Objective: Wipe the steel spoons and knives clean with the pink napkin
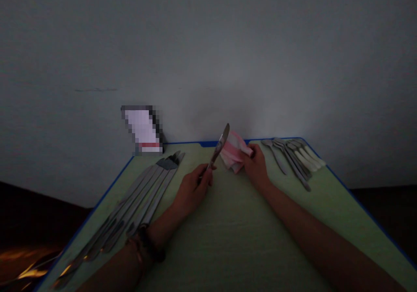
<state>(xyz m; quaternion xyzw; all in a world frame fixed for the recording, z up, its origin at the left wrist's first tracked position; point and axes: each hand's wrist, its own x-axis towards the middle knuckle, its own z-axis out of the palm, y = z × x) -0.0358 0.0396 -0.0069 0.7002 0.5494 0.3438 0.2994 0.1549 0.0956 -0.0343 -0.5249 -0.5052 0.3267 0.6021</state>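
My left hand (pixel 194 187) is closed around the handle of a table knife (pixel 219 146), whose blade points up and slightly right. Beside it, my right hand (pixel 256 166) grips a pink and white cloth (pixel 233 151) that hangs from the fingers. The cloth is just right of the blade; whether the two touch I cannot tell. To the left of my left hand lie several long metal utensils (pixel 140 192) in a slanted row. A spoon (pixel 275 156) lies nearest my right hand.
Right of the spoon lie more metal utensils (pixel 293 166) and several with white handles (pixel 308 158). A blurred-out device with a bright screen (pixel 143 127) leans against the wall (pixel 208 57) at the back left. The green tabletop (pixel 224 240) has a blue edge.
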